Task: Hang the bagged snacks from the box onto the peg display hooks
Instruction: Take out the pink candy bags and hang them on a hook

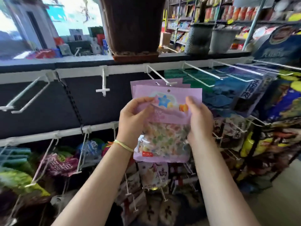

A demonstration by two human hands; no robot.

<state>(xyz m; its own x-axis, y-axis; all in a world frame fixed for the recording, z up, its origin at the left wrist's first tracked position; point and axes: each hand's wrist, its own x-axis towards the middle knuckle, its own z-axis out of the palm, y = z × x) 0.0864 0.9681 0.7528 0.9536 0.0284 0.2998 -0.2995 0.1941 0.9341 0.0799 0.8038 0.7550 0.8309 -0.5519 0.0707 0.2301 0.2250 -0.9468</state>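
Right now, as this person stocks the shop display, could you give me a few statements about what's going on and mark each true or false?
1. Both hands hold one purple snack bag. True: the left hand grips its left edge and the right hand its right edge.
2. The bag's hang hole is already on the hook. False: it sits below the hook tip.
3. Matching purple bags already hang on that hook. True.
4. The hook to the left is full of bags. False: it is bare.
5. The left wrist wears a watch. False: it wears a thin yellow-green band.
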